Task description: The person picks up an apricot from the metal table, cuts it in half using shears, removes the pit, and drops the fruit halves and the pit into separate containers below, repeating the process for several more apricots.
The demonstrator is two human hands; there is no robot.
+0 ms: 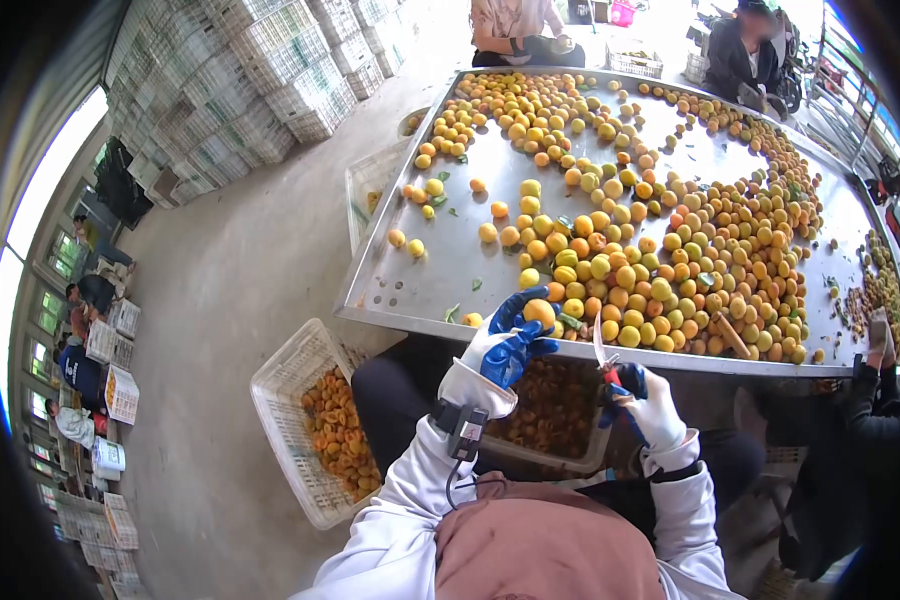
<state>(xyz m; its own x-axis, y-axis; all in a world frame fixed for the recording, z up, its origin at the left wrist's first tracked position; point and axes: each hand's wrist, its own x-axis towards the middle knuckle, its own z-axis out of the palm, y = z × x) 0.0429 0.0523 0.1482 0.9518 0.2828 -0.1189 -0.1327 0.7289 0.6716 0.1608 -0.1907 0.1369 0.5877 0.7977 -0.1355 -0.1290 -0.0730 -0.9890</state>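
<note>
My left hand (511, 345), in a white glove with a blue coated palm, holds a whole yellow-orange apricot (540, 314) at its fingertips by the near edge of the metal table (410, 290). In my gloved right hand (646, 404) is a knife (602, 350) with a red handle, its curved blade pointing up. The blade stands a short way right of the apricot, apart from it. Many apricots (660, 290) lie spread over the table just beyond both hands. Below my hands, a crate of orange fruit pieces (545, 405) sits partly hidden under the table edge.
A white crate (280, 400) of apricot halves (335, 425) stands on the floor left of my knee. A wooden-looking stick (732, 336) lies among the fruit. Other people sit at the far side and right of the table. Stacked crates (230, 80) rise at the back left.
</note>
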